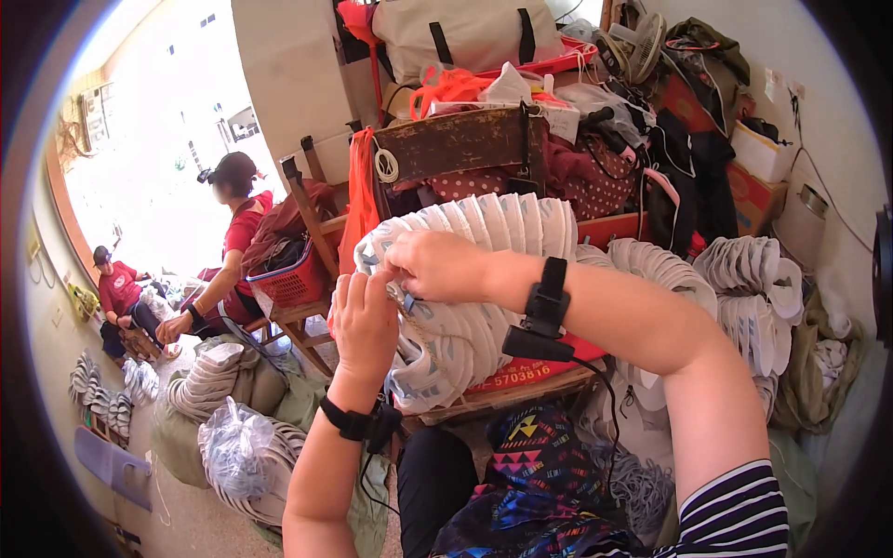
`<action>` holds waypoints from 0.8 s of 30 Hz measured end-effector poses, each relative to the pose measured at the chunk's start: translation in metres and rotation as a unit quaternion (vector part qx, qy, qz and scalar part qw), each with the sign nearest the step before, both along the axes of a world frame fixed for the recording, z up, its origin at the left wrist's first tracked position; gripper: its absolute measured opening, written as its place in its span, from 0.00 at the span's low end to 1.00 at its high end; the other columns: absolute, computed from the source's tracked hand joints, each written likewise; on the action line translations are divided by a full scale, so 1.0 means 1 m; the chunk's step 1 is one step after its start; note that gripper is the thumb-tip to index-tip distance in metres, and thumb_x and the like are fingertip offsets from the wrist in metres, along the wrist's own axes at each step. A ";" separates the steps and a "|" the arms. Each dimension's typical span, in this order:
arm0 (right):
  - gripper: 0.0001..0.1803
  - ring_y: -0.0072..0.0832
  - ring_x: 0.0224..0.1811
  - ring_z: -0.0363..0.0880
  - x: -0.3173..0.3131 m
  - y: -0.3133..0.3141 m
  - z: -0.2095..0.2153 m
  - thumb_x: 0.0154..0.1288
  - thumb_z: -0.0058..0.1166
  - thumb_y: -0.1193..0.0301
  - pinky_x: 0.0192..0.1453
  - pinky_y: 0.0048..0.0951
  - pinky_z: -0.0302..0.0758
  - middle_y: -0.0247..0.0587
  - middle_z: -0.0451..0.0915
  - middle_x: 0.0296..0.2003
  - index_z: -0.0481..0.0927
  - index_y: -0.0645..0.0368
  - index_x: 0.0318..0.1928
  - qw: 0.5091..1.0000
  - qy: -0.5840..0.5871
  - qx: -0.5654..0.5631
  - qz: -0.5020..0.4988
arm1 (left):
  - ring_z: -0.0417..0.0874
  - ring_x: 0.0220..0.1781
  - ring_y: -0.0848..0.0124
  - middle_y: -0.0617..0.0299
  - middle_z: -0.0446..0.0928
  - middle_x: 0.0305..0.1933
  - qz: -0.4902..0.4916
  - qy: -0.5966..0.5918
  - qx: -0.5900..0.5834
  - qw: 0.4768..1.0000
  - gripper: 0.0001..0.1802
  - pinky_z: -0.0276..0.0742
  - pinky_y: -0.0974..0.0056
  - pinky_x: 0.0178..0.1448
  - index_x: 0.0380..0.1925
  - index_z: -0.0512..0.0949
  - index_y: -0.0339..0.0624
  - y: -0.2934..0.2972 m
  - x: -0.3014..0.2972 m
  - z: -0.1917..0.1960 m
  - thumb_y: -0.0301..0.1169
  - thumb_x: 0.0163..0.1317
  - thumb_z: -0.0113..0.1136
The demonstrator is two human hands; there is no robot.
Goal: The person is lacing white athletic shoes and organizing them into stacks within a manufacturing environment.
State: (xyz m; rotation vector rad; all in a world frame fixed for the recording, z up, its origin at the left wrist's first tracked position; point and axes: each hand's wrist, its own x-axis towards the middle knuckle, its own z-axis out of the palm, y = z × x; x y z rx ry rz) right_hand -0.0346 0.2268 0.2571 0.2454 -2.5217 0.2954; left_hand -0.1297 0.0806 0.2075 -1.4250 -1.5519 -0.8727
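Note:
Nested white shoe uppers (488, 223) with pale blue marks curve in a long row on a low seat in front of me. My left hand (365, 321) is closed at the left end of this row, fingertips raised and curled; what they grip is hidden. Reaching across from the right, my right hand (435, 265) bends its fingers over the end shoe upper (377, 244) and pinches close to the left fingertips. A thin beige cord (423, 327) runs down over the uppers just below the hands. Black bands with small devices circle both wrists.
More stacked uppers (749, 279) stand at the right, others (209, 381) on sacks at the left. Behind the row, a wooden chair back (456, 149) bears bags and cloth. A red basket (290, 279) sits left of it. Two people in red shirts (119, 286) sit farther left.

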 end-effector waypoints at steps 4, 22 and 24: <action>0.11 0.48 0.43 0.81 -0.009 -0.005 -0.002 0.59 0.52 0.76 0.49 0.43 0.75 0.52 0.82 0.37 0.82 0.60 0.42 0.999 -0.024 -0.025 0.009 | 0.73 0.38 0.55 0.56 0.71 0.32 0.004 0.020 0.037 0.999 0.16 0.72 0.55 0.44 0.38 0.76 0.41 0.002 -0.007 -0.004 0.19 0.46 0.59; 0.07 0.43 0.36 0.80 0.004 -0.013 0.021 0.52 0.59 0.71 0.39 0.41 0.76 0.44 0.76 0.34 0.80 0.60 0.31 0.958 0.142 0.240 0.062 | 0.75 0.34 0.59 0.60 0.72 0.29 0.052 -0.011 -0.053 0.997 0.11 0.67 0.56 0.41 0.21 0.68 0.44 -0.017 -0.010 -0.006 0.27 0.49 0.63; 0.08 0.43 0.37 0.80 0.004 -0.014 0.017 0.52 0.59 0.71 0.40 0.41 0.76 0.44 0.76 0.35 0.80 0.60 0.33 0.968 0.116 0.218 0.049 | 0.75 0.34 0.58 0.59 0.72 0.29 0.039 -0.039 -0.059 0.997 0.11 0.67 0.55 0.41 0.22 0.68 0.43 -0.018 -0.012 -0.012 0.27 0.51 0.63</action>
